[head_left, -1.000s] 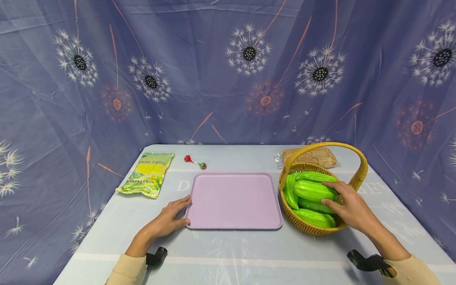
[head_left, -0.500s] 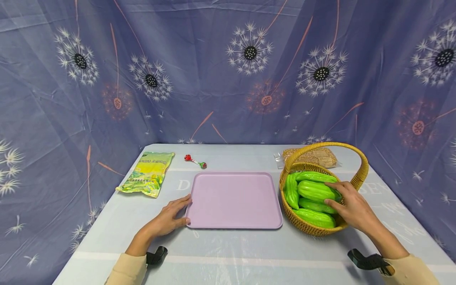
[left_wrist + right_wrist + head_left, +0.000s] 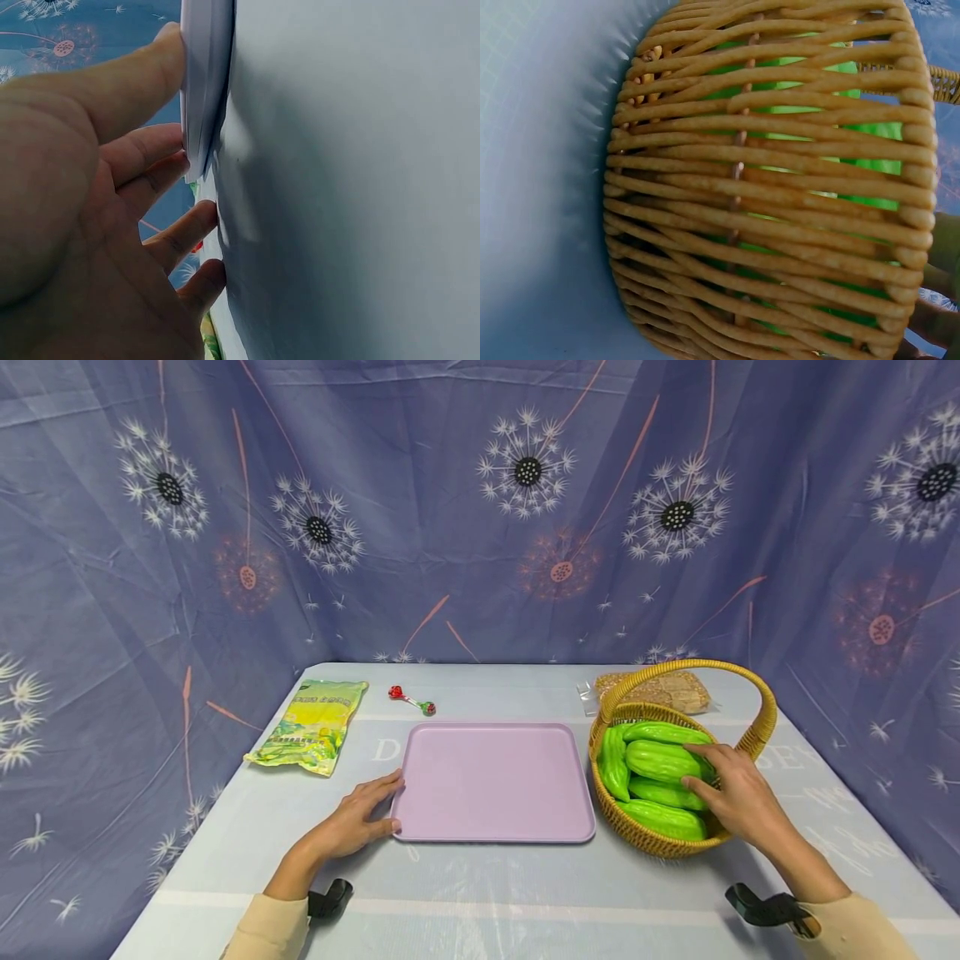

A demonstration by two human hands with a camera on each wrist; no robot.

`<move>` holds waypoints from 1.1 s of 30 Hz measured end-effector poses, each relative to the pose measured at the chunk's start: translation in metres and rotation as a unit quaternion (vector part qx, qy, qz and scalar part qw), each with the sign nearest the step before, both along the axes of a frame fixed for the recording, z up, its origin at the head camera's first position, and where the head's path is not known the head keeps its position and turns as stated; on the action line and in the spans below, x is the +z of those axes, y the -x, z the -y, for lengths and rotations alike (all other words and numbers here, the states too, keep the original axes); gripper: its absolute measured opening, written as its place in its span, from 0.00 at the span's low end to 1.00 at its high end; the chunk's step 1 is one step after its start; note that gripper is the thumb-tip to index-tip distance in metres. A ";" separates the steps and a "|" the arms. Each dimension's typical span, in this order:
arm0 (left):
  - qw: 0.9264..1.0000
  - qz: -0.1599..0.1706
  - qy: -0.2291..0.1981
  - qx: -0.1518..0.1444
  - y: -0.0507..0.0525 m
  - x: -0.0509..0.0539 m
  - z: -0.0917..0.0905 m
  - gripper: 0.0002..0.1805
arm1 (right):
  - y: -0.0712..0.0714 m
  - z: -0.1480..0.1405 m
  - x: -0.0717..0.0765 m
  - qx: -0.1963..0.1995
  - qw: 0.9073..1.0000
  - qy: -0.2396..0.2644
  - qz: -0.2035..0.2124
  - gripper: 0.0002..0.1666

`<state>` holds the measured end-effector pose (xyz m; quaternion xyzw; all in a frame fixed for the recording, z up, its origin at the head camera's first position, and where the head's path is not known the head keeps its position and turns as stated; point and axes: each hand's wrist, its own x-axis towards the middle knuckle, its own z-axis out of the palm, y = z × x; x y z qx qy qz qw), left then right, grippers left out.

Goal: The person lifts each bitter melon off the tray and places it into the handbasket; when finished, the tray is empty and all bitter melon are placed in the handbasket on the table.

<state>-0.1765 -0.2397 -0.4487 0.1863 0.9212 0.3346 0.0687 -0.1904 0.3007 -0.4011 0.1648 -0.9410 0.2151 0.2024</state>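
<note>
A lilac rectangular tray [image 3: 495, 782] lies flat in the middle of the table. My left hand [image 3: 351, 820] rests against its left edge, thumb and fingertips touching the rim. In the left wrist view the fingers of that hand [image 3: 142, 161] are extended, some on the tray's edge [image 3: 206, 82] and others on the table. On the right stands a woven basket [image 3: 637, 837] holding several glossy green bitter gourds. My right hand [image 3: 738, 789] reaches over its rim and grips the right end of the upper bitter gourd [image 3: 660, 762]. The basket's wall [image 3: 772, 187] hides most of that grip in the right wrist view.
A yellow-green printed pouch [image 3: 311, 727] lies at the back left, beside a small red-and-green candy-like toy [image 3: 411, 700]. Behind the basket is a clear bag of brown grainy food [image 3: 652, 691]. The basket's tall handle [image 3: 690, 667] arches upward. A patterned curtain [image 3: 450, 510] borders the table.
The upper bitter gourd and my right hand have shifted slightly right, then a touch back left. A left-hand gourd in the basket has also settled a little. My left hand stays put.
</note>
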 end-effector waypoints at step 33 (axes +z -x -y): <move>1.000 -0.019 0.004 -0.003 -0.001 0.002 -0.001 0.37 | 0.000 0.006 -0.004 -0.021 0.999 -0.008 -0.038 0.30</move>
